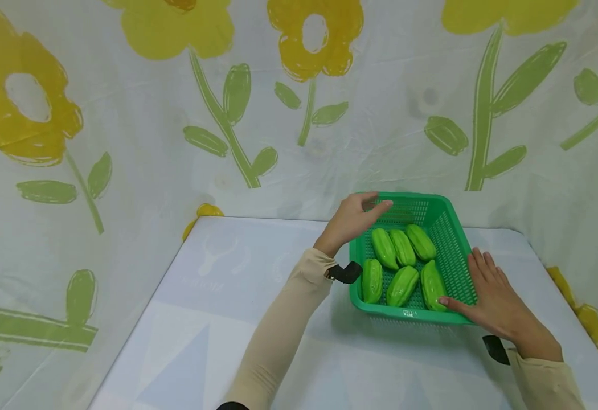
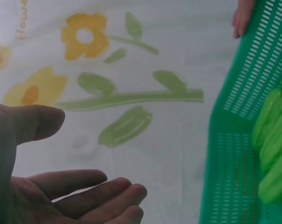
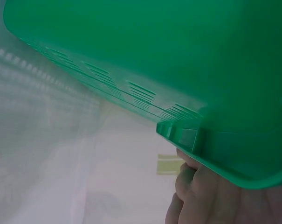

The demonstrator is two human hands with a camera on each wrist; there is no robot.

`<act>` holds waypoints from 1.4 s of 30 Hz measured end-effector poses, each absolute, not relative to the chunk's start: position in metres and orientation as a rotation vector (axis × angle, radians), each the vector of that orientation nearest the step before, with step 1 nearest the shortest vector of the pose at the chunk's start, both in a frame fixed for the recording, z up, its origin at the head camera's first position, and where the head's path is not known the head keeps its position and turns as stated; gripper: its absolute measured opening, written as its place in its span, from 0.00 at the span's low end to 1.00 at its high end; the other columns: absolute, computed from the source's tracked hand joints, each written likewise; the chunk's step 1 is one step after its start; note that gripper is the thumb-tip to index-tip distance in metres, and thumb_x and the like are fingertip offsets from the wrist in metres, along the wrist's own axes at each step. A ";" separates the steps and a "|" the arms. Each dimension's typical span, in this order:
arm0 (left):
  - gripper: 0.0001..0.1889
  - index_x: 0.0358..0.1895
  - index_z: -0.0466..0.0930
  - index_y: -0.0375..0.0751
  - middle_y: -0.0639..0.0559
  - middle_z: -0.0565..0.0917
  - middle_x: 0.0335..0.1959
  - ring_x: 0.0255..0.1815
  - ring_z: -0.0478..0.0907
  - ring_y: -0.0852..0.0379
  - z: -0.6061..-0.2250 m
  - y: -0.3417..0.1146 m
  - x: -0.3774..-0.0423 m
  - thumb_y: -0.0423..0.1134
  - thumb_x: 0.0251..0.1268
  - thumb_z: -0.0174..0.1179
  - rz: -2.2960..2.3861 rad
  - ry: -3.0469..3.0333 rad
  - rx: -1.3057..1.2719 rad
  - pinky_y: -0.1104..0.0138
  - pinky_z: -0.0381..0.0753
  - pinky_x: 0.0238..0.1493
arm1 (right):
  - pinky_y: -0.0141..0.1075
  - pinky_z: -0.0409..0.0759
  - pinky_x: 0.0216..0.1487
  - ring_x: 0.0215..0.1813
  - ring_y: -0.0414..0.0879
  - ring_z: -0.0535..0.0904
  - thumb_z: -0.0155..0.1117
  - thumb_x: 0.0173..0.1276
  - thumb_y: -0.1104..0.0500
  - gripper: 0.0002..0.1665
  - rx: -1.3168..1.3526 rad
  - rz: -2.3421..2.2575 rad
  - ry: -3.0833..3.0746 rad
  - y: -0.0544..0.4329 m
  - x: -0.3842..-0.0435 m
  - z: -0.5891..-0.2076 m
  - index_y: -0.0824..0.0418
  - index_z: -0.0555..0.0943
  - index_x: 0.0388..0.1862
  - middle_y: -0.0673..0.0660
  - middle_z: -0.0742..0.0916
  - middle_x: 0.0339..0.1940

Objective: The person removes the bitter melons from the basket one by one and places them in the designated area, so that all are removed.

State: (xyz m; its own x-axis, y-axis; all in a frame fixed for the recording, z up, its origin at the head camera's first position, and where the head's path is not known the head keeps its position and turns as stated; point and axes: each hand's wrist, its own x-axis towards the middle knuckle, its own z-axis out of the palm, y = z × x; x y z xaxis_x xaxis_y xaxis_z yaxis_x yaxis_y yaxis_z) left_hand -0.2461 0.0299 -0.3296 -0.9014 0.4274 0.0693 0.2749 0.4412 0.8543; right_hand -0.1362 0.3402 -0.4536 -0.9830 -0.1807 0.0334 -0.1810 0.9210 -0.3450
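A green plastic basket [image 1: 432,316] with slotted walls stands toward the right of the table, holding several green ribbed fruits [image 1: 402,286] that look like star fruit. My left hand [image 1: 352,221] hovers at its back left corner, thumb and fingers spread; the left wrist view shows a gap between this hand and the basket wall. The right hand [image 1: 501,302] lies along the right side, its straight fingers against the outside and the thumb reaching over the front right rim. From the right wrist view, its fingers [image 3: 203,196] sit just under the rim's lip.
The white table [image 1: 248,267] has a pale pattern and ends close behind the basket. A flowered cloth [image 1: 381,114] hangs behind and at the sides. Each wrist carries a black strap mount, the left one [image 1: 345,273] overlapping the basket's left rim.
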 end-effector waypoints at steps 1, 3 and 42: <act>0.33 0.78 0.66 0.42 0.47 0.72 0.78 0.76 0.73 0.48 -0.330 0.033 -0.248 0.56 0.80 0.53 1.453 2.525 0.623 0.53 0.77 0.73 | 0.66 0.25 0.83 0.85 0.71 0.27 0.61 0.69 0.29 0.73 0.290 0.555 -3.081 0.340 -0.136 -0.453 0.73 0.32 0.83 0.74 0.37 0.85; 0.33 0.78 0.67 0.42 0.47 0.73 0.77 0.75 0.74 0.49 -0.332 0.040 -0.251 0.56 0.80 0.54 1.449 2.524 0.613 0.55 0.78 0.73 | 0.67 0.26 0.83 0.85 0.71 0.28 0.61 0.69 0.29 0.73 0.291 0.557 -3.083 0.340 -0.136 -0.453 0.73 0.32 0.83 0.74 0.38 0.85; 0.35 0.80 0.61 0.38 0.43 0.67 0.80 0.78 0.69 0.43 -0.410 0.116 -0.262 0.50 0.77 0.59 1.652 2.391 -0.079 0.51 0.76 0.74 | 0.68 0.26 0.83 0.86 0.69 0.27 0.61 0.70 0.31 0.71 0.297 0.595 -3.058 0.340 -0.133 -0.455 0.72 0.33 0.84 0.73 0.39 0.85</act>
State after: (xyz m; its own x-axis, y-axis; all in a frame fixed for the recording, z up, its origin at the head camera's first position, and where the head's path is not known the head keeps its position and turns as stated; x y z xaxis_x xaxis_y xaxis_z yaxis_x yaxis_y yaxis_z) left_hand -0.2621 0.1163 -0.4104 -0.9713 0.0877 -0.2212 -0.1759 0.3616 0.9156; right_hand -0.1335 0.3401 -0.4553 -0.9819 -0.1830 0.0479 -0.1876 0.9097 -0.3705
